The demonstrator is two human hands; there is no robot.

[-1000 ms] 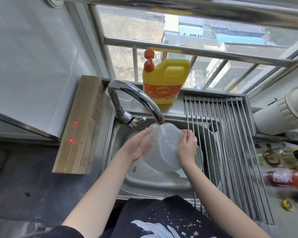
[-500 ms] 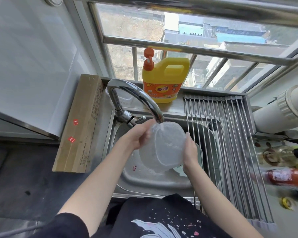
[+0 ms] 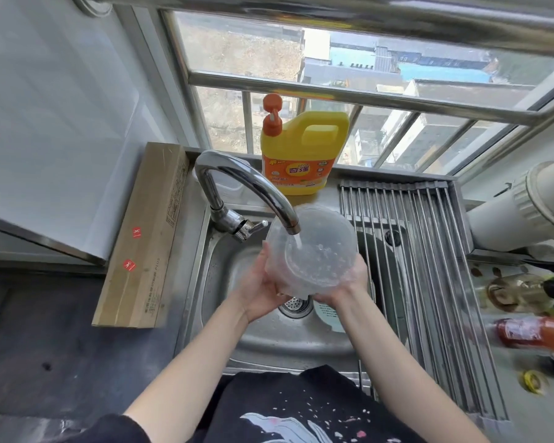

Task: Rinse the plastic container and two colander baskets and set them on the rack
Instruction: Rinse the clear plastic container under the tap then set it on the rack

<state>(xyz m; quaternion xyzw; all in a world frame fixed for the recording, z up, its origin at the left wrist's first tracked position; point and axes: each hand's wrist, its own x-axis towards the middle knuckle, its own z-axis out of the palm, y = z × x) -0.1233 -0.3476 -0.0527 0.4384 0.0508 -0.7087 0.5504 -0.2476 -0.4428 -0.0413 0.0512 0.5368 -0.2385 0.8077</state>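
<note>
Plastic container (image 3: 311, 247) held over sink (image 3: 205, 282), mouth tilted up under faucet (image 3: 253, 193); cupped from below by left hand (image 3: 263, 289) and right hand (image 3: 346, 282), fingers curled on wall; rack (image 3: 429, 266) lies just right, nearer right hand

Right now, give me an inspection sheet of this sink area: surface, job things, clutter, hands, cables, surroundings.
Surface: steel sink with a drain strainer; tap running.
Job things: clear plastic container held under the stream, opening toward the camera, droplets inside; rack across the sink's right side, bare; no colander baskets seen.
Clutter: yellow soap jug on the ledge behind the tap; cardboard box left of the sink; blurred bottles right of the rack.
Hands: left hand and right hand both cup the container from below.
Cables: nothing seen.
Surroundings: barred window over rooftops; white pipe at right.
</note>
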